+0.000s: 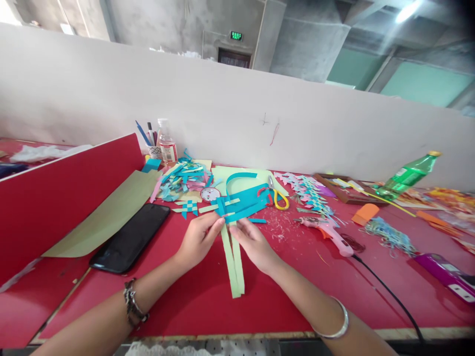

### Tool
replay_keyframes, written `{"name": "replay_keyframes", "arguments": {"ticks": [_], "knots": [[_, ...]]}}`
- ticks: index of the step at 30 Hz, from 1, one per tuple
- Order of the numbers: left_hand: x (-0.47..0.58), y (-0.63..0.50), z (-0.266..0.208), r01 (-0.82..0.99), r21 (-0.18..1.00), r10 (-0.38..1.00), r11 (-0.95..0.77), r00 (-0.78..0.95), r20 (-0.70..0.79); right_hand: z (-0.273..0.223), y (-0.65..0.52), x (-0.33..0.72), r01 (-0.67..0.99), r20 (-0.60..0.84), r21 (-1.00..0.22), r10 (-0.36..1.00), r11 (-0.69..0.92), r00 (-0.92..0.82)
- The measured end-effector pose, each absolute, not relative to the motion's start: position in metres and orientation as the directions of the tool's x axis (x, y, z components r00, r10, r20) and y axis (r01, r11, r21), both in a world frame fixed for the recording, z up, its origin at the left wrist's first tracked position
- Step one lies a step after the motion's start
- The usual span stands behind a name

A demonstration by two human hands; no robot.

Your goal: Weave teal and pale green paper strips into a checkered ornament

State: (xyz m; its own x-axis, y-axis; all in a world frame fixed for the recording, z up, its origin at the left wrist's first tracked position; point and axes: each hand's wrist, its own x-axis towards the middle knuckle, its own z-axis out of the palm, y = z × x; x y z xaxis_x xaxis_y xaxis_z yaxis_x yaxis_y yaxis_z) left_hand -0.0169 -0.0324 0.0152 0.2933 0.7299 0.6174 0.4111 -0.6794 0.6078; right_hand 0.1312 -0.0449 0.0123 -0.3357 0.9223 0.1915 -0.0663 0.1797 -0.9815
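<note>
Between my two hands are woven paper strips [233, 262], pale green ones hanging toward me and blue ones crossing them at the top. My left hand [202, 235] pinches the weave at its left side, thumb on top. My right hand [254, 242] grips the pale green strips from the right, with its fingers partly hidden behind them. Just beyond lie flat blue paper strips [250, 200] and a curved blue strip [241, 175]. Scissors with yellow handles [280, 199] rest at their right end. A small finished blue and green weave [189, 207] lies to the left.
A black phone [129, 240] and a green sheet [107, 217] lie left, beside a red divider [67, 193]. Paper scraps [185, 178] are heaped behind. At right are a pink glue gun [330, 232] with its cord, a tilted green bottle [408, 178] and a purple device [445, 274].
</note>
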Motion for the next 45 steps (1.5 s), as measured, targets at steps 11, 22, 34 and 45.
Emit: {"name": "replay_keyframes", "arguments": {"ticks": [11, 22, 34, 45], "knots": [[-0.0123, -0.0347, 0.0134, 0.421, 0.690, 0.806, -0.590, 0.245, 0.539, 0.0154, -0.0487, 0.1315, 0.041, 0.119, -0.990, 0.955, 0.135, -0.273], [-0.0122, -0.0342, 0.0120, 0.341, 0.740, 0.814, -0.580, 0.256, 0.521, 0.0143, -0.0485, 0.1314, 0.186, 0.310, -0.910, 0.907, 0.370, -0.285], [-0.0122, -0.0348, 0.0126, 0.333, 0.778, 0.845, -0.533, 0.256, 0.469, 0.0133, -0.0487, 0.1340, 0.193, 0.236, -0.929, 0.905, 0.317, -0.354], [-0.0134, -0.0358, 0.0129, 0.338, 0.781, 0.847, -0.525, 0.302, 0.438, 0.0144, -0.0454, 0.1371, 0.204, 0.265, -0.911, 0.888, 0.358, -0.376]]}}
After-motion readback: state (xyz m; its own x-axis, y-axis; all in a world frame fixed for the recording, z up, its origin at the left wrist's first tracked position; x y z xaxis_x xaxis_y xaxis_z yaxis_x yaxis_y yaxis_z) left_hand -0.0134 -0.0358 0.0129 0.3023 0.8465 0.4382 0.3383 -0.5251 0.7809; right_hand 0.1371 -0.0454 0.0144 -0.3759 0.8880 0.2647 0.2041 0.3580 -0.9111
